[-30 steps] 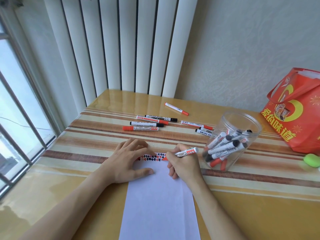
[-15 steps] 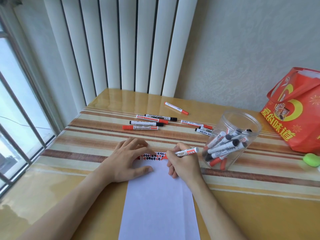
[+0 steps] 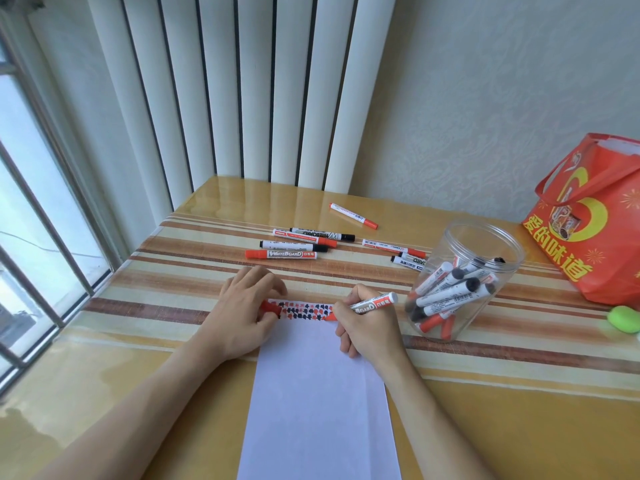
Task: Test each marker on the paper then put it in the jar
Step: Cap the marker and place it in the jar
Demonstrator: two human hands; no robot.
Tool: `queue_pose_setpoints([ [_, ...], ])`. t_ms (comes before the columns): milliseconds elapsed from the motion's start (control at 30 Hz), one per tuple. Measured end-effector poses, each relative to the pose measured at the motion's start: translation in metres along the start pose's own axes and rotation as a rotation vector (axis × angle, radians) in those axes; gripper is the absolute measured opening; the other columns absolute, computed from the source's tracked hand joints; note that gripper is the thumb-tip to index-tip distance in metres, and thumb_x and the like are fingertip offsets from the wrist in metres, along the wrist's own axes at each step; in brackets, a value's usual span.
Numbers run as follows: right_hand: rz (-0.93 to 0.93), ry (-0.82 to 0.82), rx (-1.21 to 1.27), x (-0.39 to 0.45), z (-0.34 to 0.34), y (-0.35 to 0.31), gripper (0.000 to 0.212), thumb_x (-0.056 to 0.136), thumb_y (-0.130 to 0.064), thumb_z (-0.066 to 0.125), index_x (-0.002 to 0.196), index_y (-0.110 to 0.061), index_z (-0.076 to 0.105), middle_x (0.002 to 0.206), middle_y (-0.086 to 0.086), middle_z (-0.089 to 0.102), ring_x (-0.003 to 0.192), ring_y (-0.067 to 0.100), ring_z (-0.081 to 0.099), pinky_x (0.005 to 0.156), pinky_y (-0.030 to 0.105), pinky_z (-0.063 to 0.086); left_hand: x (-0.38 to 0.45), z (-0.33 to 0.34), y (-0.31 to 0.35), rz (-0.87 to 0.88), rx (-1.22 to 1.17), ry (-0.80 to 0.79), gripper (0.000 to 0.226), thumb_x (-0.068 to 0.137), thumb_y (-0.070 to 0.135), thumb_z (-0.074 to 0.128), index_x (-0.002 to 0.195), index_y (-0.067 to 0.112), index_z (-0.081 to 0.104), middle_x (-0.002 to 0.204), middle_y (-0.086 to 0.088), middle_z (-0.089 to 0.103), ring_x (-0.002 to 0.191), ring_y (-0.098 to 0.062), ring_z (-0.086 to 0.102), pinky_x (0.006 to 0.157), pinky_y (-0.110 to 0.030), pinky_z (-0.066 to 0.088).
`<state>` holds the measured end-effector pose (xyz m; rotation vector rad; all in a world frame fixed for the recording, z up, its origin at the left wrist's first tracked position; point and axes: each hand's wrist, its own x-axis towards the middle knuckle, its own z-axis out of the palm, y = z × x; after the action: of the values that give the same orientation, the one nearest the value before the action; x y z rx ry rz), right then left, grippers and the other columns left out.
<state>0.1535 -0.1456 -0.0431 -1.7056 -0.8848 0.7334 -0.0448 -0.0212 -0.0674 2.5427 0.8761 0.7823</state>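
- The right hand (image 3: 370,323) is gripping a red marker (image 3: 372,302) in a writing hold, fingers curled round the barrel; the tip is meeting the far edge of the paper (image 3: 318,393), beside a row of red and black test marks (image 3: 306,310).
- The left hand (image 3: 242,313) is resting on the paper's far left corner, fingers bent, and is pinching a red cap (image 3: 270,307) against the sheet.
- The marker is looking light, stiff and smooth-barrelled; a mid-barrel hold should be giving the best control, and the cap will probably need pressing back on before storage.
- The jar (image 3: 464,278), clear plastic and open-topped, is standing just right of the right hand and is holding several markers.
- Eight loose markers (image 3: 280,254) are lying on the tabletop (image 3: 138,375) beyond both hands, apparently awaiting testing.
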Motion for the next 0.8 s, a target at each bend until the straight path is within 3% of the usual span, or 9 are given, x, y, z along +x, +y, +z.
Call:
queue_pose_setpoints([
  [200, -0.042, 0.017, 0.043, -0.001, -0.003, 0.000, 0.017, 0.090, -0.008, 0.064, 0.080, -0.004, 0.051, 0.058, 0.014, 0.062, 0.040, 0.025, 0.052, 0.039, 0.025, 0.035, -0.001, 0.004, -0.002, 0.004, 0.075, 0.005, 0.022, 0.073, 0.034, 0.044, 0.092, 0.029, 0.055, 0.096, 0.015, 0.047, 0.094, -0.013, 0.041, 0.082, -0.034, 0.038],
  [300, -0.114, -0.005, 0.134, -0.002, -0.006, -0.003, 0.017, 0.095, -0.006, 0.065, 0.085, -0.003, 0.051, 0.060, 0.012, 0.060, 0.043, 0.024, 0.048, 0.041, 0.022, 0.032, 0.000, 0.004, -0.003, 0.068, 0.029, 0.015, 0.015, 0.083, 0.032, 0.050, 0.097, 0.030, 0.057, 0.097, 0.016, 0.048, 0.094, -0.013, 0.043, 0.082, -0.035, 0.041],
  [433, -0.208, -0.169, 0.200, -0.008, 0.002, -0.006, 0.017, 0.096, -0.012, 0.070, 0.090, -0.007, 0.054, 0.067, 0.012, 0.063, 0.046, 0.022, 0.050, 0.041, 0.024, 0.033, 0.001, -0.002, 0.000, 0.186, -0.065, 0.009, 0.014, 0.093, 0.022, 0.062, 0.103, 0.030, 0.060, 0.099, 0.022, 0.054, 0.094, -0.013, 0.048, 0.082, -0.033, 0.045],
  [633, -0.243, -0.208, 0.165, -0.010, 0.015, -0.002, 0.016, 0.093, -0.019, 0.072, 0.090, -0.015, 0.057, 0.072, 0.026, 0.060, 0.049, 0.023, 0.054, 0.044, 0.027, 0.039, 0.001, -0.005, 0.004, 0.233, -0.108, 0.014, 0.011, 0.096, 0.022, 0.064, 0.105, 0.029, 0.061, 0.102, 0.021, 0.057, 0.096, -0.012, 0.052, 0.082, -0.033, 0.046],
  [800, -0.254, -0.309, 0.141, -0.011, 0.020, -0.002, 0.008, 0.092, -0.018, 0.075, 0.098, -0.021, 0.071, 0.073, 0.006, 0.070, 0.063, 0.024, 0.066, 0.057, 0.033, 0.051, 0.000, -0.006, 0.006, 0.265, -0.152, 0.006, 0.013, 0.096, 0.017, 0.064, 0.106, 0.025, 0.062, 0.104, 0.020, 0.057, 0.097, -0.010, 0.055, 0.081, -0.032, 0.048],
])
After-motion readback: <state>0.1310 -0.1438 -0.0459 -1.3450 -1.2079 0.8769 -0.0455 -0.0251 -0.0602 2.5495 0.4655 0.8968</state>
